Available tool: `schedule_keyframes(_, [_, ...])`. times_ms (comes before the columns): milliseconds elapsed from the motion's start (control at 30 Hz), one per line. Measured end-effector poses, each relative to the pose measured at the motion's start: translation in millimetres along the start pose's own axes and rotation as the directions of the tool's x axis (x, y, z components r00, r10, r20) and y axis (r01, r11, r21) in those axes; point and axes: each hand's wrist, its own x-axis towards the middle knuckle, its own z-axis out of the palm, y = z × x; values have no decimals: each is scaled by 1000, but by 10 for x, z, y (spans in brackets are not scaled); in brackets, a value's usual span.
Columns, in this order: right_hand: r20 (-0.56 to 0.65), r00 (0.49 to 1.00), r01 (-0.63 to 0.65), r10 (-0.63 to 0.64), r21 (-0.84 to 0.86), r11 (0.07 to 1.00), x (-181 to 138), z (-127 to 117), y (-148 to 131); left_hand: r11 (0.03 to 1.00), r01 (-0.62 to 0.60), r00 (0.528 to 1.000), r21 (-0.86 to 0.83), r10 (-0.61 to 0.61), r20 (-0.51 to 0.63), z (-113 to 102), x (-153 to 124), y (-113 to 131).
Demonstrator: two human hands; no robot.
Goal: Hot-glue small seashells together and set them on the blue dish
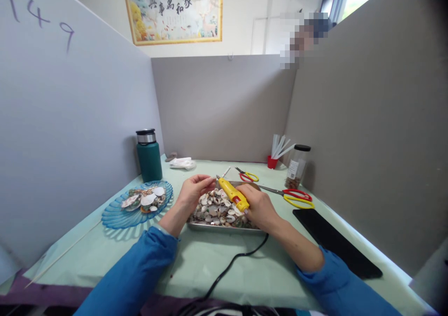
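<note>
**Yellow glue gun (232, 193) above the metal tray (224, 228)**

The glue gun is in the right hand (258, 207), whose fingers are closed around its handle; its nozzle points to the left hand (194, 191). There, thumb and fingers are pinched together (I cannot tell if some small piece is between them). Below, the tray is full of shells (217, 207). A black cord (229, 263) crosses the desk (280, 283) in front. On the left stands a blue plate (117, 221) with more shells, near a teal bottle (150, 161); on the right lie large scissors (298, 198).
</note>
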Motion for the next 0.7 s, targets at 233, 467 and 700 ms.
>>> schedule_keyframes(233, [11,1000,20,-20,-9,1000,15,-22,-29,1000,7,1000,7,-8,22,-5,5,-28])
schedule_keyframes(467, [5,1000,28,-28,-14,1000,19,-28,-52,1000,-4,1000,-4,4,14,0,11,-31])
schedule_keyframes(700, [-15,1000,-21,20,-47,999,4,11,0,1000,-13,1000,-10,12,-10,-2,9,-22])
